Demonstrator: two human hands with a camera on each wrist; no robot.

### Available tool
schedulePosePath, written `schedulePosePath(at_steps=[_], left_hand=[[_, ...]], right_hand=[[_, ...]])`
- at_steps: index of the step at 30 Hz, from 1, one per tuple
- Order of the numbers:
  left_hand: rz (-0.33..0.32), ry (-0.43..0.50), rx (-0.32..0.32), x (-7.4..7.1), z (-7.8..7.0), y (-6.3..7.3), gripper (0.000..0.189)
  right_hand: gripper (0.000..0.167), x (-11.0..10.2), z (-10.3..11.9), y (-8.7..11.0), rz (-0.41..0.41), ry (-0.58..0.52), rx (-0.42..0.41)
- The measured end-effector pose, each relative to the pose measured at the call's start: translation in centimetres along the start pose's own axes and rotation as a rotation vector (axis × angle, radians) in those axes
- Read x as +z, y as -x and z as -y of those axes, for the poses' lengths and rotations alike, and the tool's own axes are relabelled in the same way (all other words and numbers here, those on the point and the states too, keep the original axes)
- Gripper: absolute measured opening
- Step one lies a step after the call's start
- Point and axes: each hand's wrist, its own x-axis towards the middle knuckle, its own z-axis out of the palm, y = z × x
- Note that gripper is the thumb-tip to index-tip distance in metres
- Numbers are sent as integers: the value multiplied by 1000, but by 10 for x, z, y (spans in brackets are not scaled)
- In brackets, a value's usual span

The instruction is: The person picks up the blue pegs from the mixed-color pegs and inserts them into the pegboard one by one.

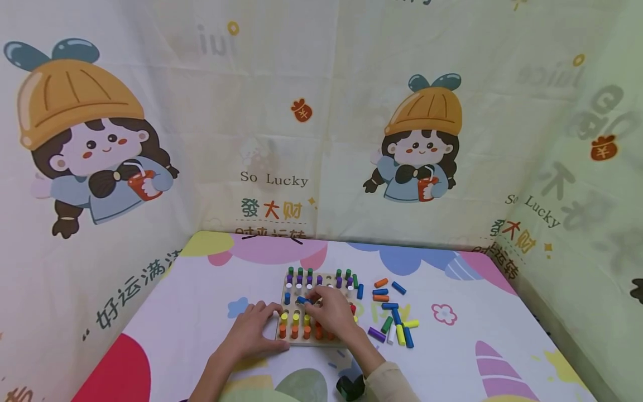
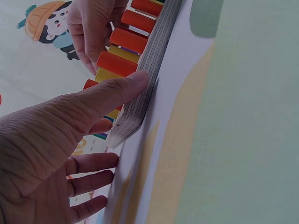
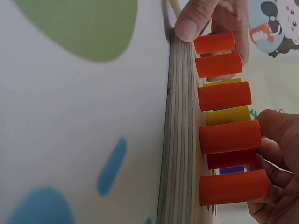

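A wooden pegboard (image 1: 326,344) lies on the table with rows of coloured pegs standing in it. Over its middle, my right hand (image 1: 332,312) pinches a blue peg (image 1: 303,300), which is tilted above the board's surface. At the near left corner is my left hand (image 1: 251,328), its thumb (image 2: 133,81) pressing the layered front edge and its index finger near the left side. The other left fingers (image 2: 93,182) stretch out apart from the board. Orange pegs (image 3: 229,137) fill the front row, with yellow pegs (image 1: 296,316) behind. My right hand hides part of the middle rows.
Loose pegs in several colours lie right of the board, among them a purple peg (image 1: 377,334), a green peg (image 1: 386,324) and an orange peg (image 1: 381,282). A dark object (image 1: 350,387) is by the right wrist. Printed cloth walls (image 1: 331,139) stand behind and beside the table.
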Motion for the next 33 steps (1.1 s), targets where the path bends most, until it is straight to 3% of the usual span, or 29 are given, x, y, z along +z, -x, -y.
schedulePosePath(at_steps=[11,33], left_hand=[[-12,-7,13,1,2,0,72],[-28,-19,35,2,2,2,72]], right_hand=[[8,1,7,-9,54,62,17],[15,8,14,-18,28,68,-19]])
